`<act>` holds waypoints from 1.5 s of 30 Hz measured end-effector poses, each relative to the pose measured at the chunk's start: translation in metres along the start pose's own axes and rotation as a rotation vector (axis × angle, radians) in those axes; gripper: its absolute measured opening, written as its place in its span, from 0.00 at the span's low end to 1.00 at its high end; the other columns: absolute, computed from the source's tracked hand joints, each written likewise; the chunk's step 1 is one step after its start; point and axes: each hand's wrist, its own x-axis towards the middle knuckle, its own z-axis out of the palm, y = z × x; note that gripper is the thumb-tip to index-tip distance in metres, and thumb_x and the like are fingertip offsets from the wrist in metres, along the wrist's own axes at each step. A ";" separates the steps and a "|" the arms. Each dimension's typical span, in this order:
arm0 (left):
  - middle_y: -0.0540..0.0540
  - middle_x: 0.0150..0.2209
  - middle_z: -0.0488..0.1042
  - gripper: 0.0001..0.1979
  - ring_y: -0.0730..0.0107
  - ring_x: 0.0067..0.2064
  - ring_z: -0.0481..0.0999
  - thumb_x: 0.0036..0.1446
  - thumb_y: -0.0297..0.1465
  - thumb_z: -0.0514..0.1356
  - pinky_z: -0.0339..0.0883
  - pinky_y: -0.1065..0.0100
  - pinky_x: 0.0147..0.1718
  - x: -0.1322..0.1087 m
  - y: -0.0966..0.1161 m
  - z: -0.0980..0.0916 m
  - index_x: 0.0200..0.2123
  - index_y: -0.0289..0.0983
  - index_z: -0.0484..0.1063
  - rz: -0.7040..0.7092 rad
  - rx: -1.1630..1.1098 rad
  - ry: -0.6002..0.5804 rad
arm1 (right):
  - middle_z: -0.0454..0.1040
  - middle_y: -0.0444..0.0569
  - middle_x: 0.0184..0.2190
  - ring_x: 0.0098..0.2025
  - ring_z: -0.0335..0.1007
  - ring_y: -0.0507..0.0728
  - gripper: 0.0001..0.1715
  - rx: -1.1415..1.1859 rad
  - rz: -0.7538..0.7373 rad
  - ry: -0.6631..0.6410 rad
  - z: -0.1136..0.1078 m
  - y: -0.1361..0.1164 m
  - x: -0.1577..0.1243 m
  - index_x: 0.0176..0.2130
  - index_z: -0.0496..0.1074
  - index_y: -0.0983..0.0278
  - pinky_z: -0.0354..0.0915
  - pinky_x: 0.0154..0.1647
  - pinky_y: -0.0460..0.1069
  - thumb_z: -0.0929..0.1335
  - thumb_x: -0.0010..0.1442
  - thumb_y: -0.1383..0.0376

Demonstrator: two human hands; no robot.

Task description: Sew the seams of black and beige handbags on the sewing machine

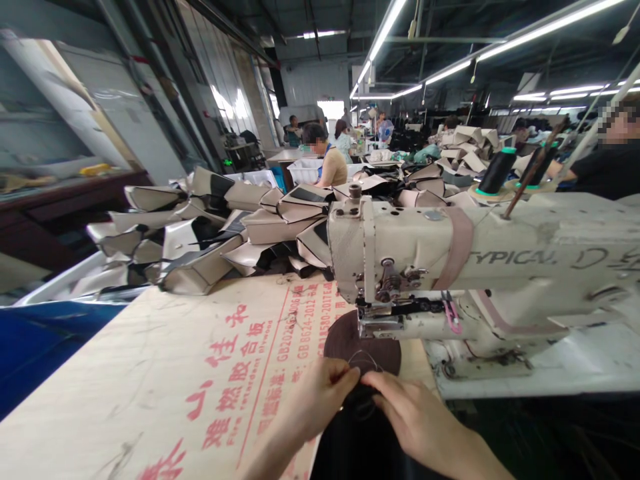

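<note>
Pinching bunched dark fabric [361, 402] between the fingers [349, 375] of both the left hand [315, 403] and the right hand [407, 407], a worker seen from the head camera works at a loop of thin thread [365, 360] just in front of a sewing machine [425, 250]. A round dark brown fabric panel [363, 343] sits directly below the machine's needle end, on a plywood bench [150, 373]. Beige cut panels [280, 223] pile up beyond the machine.

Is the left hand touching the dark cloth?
Touching. The head view shows the fingertips of the left hand pressed onto the dark cloth, with no gap between them.
</note>
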 end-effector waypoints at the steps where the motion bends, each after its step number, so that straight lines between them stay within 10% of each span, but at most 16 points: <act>1: 0.56 0.18 0.51 0.21 0.78 0.22 0.52 0.56 0.45 0.49 0.44 0.74 0.20 -0.001 -0.001 -0.001 0.18 0.36 0.56 0.000 -0.019 -0.010 | 0.71 0.49 0.43 0.44 0.69 0.55 0.19 -0.040 -0.019 0.005 0.002 0.000 0.001 0.51 0.59 0.63 0.66 0.42 0.48 0.55 0.62 0.73; 10: 0.47 0.42 0.71 0.15 0.70 0.42 0.71 0.60 0.34 0.52 0.67 0.70 0.43 -0.055 -0.011 0.010 0.50 0.44 0.63 0.294 0.157 0.382 | 0.72 0.48 0.37 0.38 0.71 0.53 0.15 -0.067 -0.041 0.055 0.008 -0.001 0.003 0.46 0.61 0.64 0.65 0.37 0.45 0.54 0.63 0.73; 17: 0.46 0.45 0.74 0.21 0.68 0.46 0.73 0.57 0.24 0.51 0.68 0.73 0.47 -0.053 -0.020 0.014 0.54 0.40 0.64 0.661 0.587 0.506 | 0.72 0.49 0.37 0.39 0.71 0.54 0.15 -0.069 -0.028 0.061 0.013 0.000 0.001 0.47 0.61 0.65 0.65 0.41 0.47 0.53 0.63 0.73; 28: 0.49 0.38 0.72 0.13 0.73 0.41 0.72 0.61 0.26 0.48 0.69 0.75 0.41 -0.045 -0.006 -0.001 0.45 0.44 0.68 0.404 0.176 0.186 | 0.67 0.49 0.43 0.45 0.65 0.54 0.18 -0.146 -0.075 0.031 0.005 -0.004 0.007 0.51 0.62 0.62 0.65 0.47 0.49 0.57 0.63 0.74; 39: 0.51 0.30 0.68 0.09 0.72 0.32 0.71 0.57 0.31 0.55 0.70 0.73 0.36 -0.045 -0.019 0.020 0.42 0.41 0.63 0.338 0.122 0.499 | 0.67 0.51 0.38 0.41 0.62 0.56 0.18 -0.242 -0.134 0.055 0.007 0.004 0.003 0.48 0.63 0.67 0.65 0.45 0.53 0.55 0.61 0.76; 45: 0.50 0.36 0.70 0.05 0.73 0.38 0.72 0.58 0.31 0.54 0.68 0.74 0.39 -0.046 -0.014 0.014 0.37 0.42 0.69 0.333 -0.026 0.360 | 0.67 0.51 0.38 0.41 0.62 0.56 0.19 -0.236 -0.123 0.049 0.007 0.005 0.002 0.49 0.63 0.67 0.66 0.45 0.52 0.54 0.62 0.76</act>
